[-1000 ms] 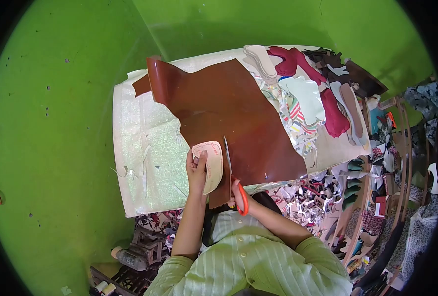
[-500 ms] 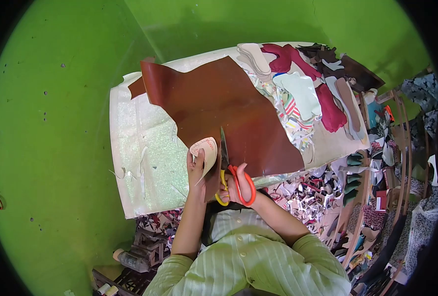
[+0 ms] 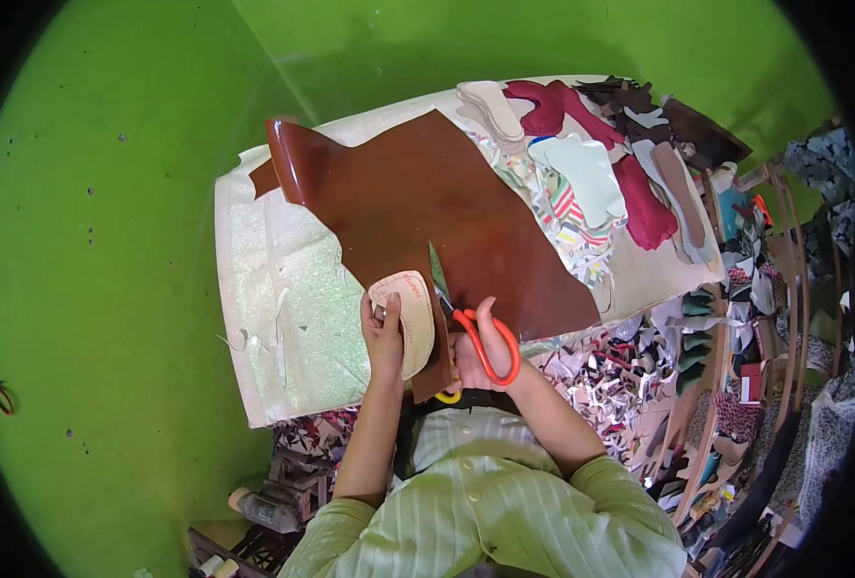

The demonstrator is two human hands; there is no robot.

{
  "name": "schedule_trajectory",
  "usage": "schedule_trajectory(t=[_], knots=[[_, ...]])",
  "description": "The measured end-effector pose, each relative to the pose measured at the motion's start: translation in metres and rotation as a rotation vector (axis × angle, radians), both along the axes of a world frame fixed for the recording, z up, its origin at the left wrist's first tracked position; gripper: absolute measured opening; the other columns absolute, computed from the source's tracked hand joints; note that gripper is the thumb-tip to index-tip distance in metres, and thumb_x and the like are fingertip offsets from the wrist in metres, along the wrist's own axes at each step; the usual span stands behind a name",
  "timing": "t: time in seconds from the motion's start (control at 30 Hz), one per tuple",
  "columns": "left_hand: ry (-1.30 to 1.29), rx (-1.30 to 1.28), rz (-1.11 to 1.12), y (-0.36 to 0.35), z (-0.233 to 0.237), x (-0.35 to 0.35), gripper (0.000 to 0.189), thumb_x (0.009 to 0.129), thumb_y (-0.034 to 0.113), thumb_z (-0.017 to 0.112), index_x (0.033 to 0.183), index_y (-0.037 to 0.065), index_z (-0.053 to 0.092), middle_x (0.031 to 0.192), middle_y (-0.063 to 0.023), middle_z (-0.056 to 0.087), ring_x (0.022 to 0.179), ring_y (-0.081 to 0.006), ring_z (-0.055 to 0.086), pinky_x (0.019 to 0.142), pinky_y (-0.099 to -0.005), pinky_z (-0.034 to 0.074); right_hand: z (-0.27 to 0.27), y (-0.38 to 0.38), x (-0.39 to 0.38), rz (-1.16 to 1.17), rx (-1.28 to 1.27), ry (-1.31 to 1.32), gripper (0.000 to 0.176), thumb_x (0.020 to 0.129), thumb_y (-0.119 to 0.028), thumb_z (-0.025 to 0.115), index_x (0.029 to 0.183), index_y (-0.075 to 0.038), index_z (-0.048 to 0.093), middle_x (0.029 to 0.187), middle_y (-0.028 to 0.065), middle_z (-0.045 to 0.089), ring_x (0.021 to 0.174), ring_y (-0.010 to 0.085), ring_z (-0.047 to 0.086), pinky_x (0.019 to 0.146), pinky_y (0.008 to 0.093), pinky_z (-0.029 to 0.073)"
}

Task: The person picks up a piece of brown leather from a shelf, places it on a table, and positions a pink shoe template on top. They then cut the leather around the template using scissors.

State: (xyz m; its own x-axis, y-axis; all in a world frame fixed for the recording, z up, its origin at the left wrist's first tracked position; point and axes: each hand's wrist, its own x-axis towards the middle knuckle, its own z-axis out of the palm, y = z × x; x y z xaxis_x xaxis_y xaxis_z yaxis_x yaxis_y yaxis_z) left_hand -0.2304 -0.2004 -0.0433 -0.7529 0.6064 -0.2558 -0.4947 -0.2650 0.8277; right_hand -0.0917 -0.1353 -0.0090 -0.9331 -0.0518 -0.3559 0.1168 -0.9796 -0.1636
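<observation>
A large brown sheet (image 3: 398, 193) lies over the table, its upper left corner curled up. My left hand (image 3: 382, 337) grips a cream template (image 3: 414, 328) with red lettering, held against the sheet's near edge. In my right hand (image 3: 480, 358) are scissors (image 3: 507, 352) with one orange and one yellow handle. The blades point away from me at a slit in the sheet, and their tips are hard to make out. A narrow brown flap of the sheet hangs between my hands, partly hiding the yellow handle.
Cut maroon pieces (image 3: 645, 204), a pale mint piece (image 3: 586, 183) and stacked beige pieces (image 3: 490, 108) lie on the white table cover (image 3: 278, 376). Scraps (image 3: 610, 385) cover the floor beyond the near edge. A wooden rack (image 3: 795, 289) stands at the right, a plastic bottle (image 3: 263, 511) at lower left.
The orange handle has swung right and away from the yellow one. The template has turned to show more of its face. The slit in the sheet gapes wider.
</observation>
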Motion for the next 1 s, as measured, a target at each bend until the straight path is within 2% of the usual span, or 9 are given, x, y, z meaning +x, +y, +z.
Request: schedule_trajectory(t=[0.03, 0.07, 0.13, 0.2, 0.27, 0.37, 0.47, 0.57, 1.0], knots=[[-0.009, 0.020, -0.009, -0.001, -0.002, 0.001, 0.033, 0.085, 0.011, 0.056, 0.114, 0.003, 0.042, 0.101, -0.0080, 0.058, 0.090, -0.0120, 0.055, 0.076, -0.0239, 0.045, -0.019, 0.004, 0.002, 0.041, -0.144, 0.299, 0.088, 0.068, -0.080, 0.018, 0.103, -0.004, 0.046, 0.084, 0.0073, 0.054, 0.071, 0.0178, 0.052, 0.062, 0.0285, 0.043], [-0.018, 0.041, -0.021, -0.002, -0.004, 0.001, 0.034, 0.085, 0.010, 0.056, 0.114, 0.002, 0.041, 0.101, -0.0085, 0.058, 0.090, -0.0121, 0.055, 0.076, -0.0241, 0.045, -0.035, -0.001, 0.003, 0.035, -0.145, 0.300, 0.088, 0.068, -0.080, 0.018, 0.103, -0.004, 0.046, 0.084, 0.0073, 0.054, 0.071, 0.0178, 0.052, 0.062, 0.0285, 0.043], [-0.002, 0.020, -0.023, 0.000, 0.000, 0.003, 0.034, 0.085, 0.010, 0.055, 0.114, 0.002, 0.041, 0.102, -0.0088, 0.057, 0.091, -0.0123, 0.055, 0.077, -0.0244, 0.045, -0.036, -0.013, -0.007, -0.125, 0.583, -0.183, 0.091, 0.073, -0.075, 0.012, 0.124, -0.003, 0.037, 0.113, 0.0102, 0.051, 0.100, 0.0188, 0.052, 0.082, 0.0288, 0.043], [0.016, 0.003, -0.012, 0.003, 0.002, 0.006, 0.034, 0.085, 0.010, 0.055, 0.114, 0.002, 0.041, 0.103, -0.0091, 0.057, 0.091, -0.0124, 0.054, 0.078, -0.0247, 0.044, -0.032, -0.016, -0.017, -0.136, 0.654, -0.151, 0.090, 0.076, -0.071, 0.009, 0.133, -0.004, 0.025, 0.129, 0.0106, 0.039, 0.116, 0.0177, 0.041, 0.094, 0.0292, 0.036], [0.025, 0.006, 0.008, 0.003, 0.000, 0.010, 0.033, 0.085, 0.010, 0.055, 0.114, 0.002, 0.042, 0.104, -0.0092, 0.056, 0.092, -0.0127, 0.054, 0.079, -0.0253, 0.044, -0.023, -0.025, -0.032, -0.427, 0.452, -0.334, 0.079, 0.072, -0.076, 0.016, 0.107, -0.010, 0.043, 0.062, -0.0044, 0.041, 0.048, 0.0050, 0.038, 0.042, 0.0195, 0.030], [0.044, 0.007, -0.017, 0.000, 0.001, 0.008, 0.034, 0.085, 0.010, 0.056, 0.114, 0.002, 0.041, 0.105, -0.0093, 0.056, 0.094, -0.0131, 0.053, 0.080, -0.0253, 0.043, -0.047, -0.018, -0.009, -0.115, 0.773, -0.213, 0.075, 0.072, -0.077, 0.020, 0.100, -0.011, 0.042, 0.063, -0.0040, 0.037, 0.049, 0.0051, 0.036, 0.042, 0.0203, 0.029], [0.056, -0.005, -0.008, -0.006, -0.002, 0.005, 0.035, 0.085, 0.010, 0.056, 0.115, 0.001, 0.040, 0.105, -0.0092, 0.056, 0.094, -0.0131, 0.053, 0.080, -0.0248, 0.043, -0.037, -0.012, -0.001, 0.060, 0.817, -0.280, 0.068, 0.070, -0.078, 0.021, 0.086, -0.013, 0.038, 0.062, -0.0043, 0.031, 0.048, 0.0050, 0.032, 0.043, 0.0207, 0.029], [0.053, -0.012, 0.005, -0.010, -0.011, 0.002, 0.037, 0.085, 0.010, 0.056, 0.117, 0.001, 0.039, 0.106, -0.0091, 0.055, 0.095, -0.0129, 0.052, 0.080, -0.0244, 0.043, -0.043, -0.011, -0.003, 0.048, 0.582, -0.199, 0.063, 0.070, -0.078, 0.024, 0.077, -0.015, 0.029, 0.062, -0.0049, 0.026, 0.048, 0.0048, 0.028, 0.042, 0.0200, 0.027], [0.036, -0.001, 0.006, -0.010, -0.014, 0.002, 0.035, 0.085, 0.010, 0.055, 0.115, 0.002, 0.041, 0.104, -0.0085, 0.056, 0.093, -0.0122, 0.053, 0.079, -0.0242, 0.044, -0.034, -0.027, -0.003, -0.048, 0.639, -0.295, 0.056, 0.073, -0.073, 0.036, 0.071, -0.017, 0.032, 0.058, -0.0064, 0.025, 0.042, 0.0033, 0.023, 0.038, 0.0189, 0.020]])
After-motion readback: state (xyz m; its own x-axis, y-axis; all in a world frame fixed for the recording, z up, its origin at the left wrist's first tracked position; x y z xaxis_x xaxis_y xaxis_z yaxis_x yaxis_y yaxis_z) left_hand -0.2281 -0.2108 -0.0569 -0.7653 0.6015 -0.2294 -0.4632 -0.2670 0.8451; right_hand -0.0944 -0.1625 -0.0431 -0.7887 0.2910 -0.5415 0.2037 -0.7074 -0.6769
